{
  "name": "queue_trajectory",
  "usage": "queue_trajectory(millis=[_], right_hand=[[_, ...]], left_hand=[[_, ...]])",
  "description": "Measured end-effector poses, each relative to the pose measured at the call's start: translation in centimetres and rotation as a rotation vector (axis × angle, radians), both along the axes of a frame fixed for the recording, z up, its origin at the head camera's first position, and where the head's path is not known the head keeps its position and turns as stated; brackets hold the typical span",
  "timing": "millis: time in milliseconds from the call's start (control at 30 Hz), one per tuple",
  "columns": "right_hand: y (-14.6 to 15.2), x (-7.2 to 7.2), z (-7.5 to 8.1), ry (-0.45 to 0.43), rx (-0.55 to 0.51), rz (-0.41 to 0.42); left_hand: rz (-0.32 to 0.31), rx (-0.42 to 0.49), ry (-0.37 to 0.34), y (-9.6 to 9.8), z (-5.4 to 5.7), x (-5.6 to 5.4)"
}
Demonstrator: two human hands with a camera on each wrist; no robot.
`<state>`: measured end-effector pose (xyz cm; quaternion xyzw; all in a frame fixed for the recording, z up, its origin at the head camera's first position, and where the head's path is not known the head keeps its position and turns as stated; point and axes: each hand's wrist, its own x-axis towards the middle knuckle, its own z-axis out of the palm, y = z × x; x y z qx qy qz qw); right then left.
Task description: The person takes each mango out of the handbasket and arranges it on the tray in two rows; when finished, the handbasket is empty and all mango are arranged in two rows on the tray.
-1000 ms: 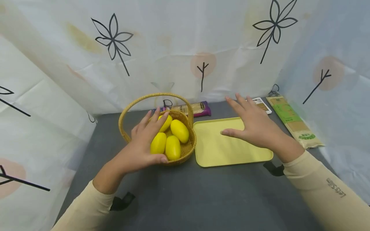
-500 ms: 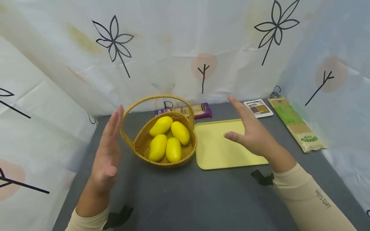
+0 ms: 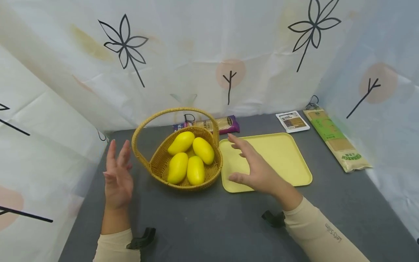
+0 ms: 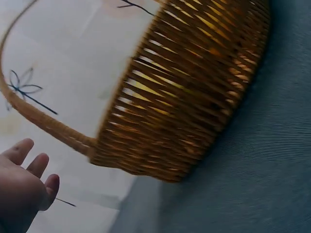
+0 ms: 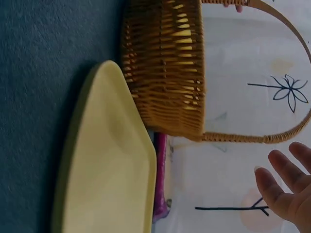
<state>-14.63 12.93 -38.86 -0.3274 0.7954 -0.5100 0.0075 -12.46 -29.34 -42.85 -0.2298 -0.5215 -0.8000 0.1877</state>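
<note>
A woven basket point(image 3: 209, 174) with a tall arched handle stands left of centre on the grey table, holding several yellow mangoes point(image 3: 178, 168). My left hand point(image 3: 118, 182) hovers just left of the basket, fingers loosely spread, apart from it. Over the left part of a yellow tray point(image 3: 281, 153) hangs my right hand point(image 3: 258, 169), thumb and fingers apart with nothing between them. The left wrist view shows the basket's side point(image 4: 165, 97) beside the left fingers. In the right wrist view the tray point(image 5: 112, 170) lies close against the basket point(image 5: 165, 73).
Behind the basket lies a purple-ended noodle packet point(image 3: 226, 124). A small white packet point(image 3: 292, 121) is at the back right, near a long green and tan packet point(image 3: 337, 140) along the right side. A patterned white curtain point(image 3: 196, 54) encloses the table.
My left hand has moved left, from over the basket to beside it, and turned. The right hand has shifted left and down over the tray. The basket, mangoes and tray look unmoved.
</note>
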Motion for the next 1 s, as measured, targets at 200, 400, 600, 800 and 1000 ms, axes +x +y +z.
queue_trajectory(millis=[200, 400, 600, 800, 1000], right_hand=[[-3.0, 0.2, -1.1, -0.042, 0.011, 0.024], [-6.0, -0.2, -2.1, -0.083, 0.063, 0.029], [-8.5, -1.1, -3.1, -0.124, 0.176, 0.023], [-10.7, -2.3, -3.6, -0.096, 0.365, -0.029], [-13.0, -3.0, -4.2, -0.024, 0.610, -0.106]], left_hand=[[-0.042, 0.006, -0.142, 0.2, -4.4, -1.7], [-0.055, -0.021, -0.271, 1.0, -7.4, -2.7], [-0.023, -0.097, -0.344, 1.5, -8.3, -2.8], [-0.051, -0.139, -0.353, 1.1, -8.9, -3.0], [-0.052, -0.195, -0.407, 0.6, -9.1, -3.0]])
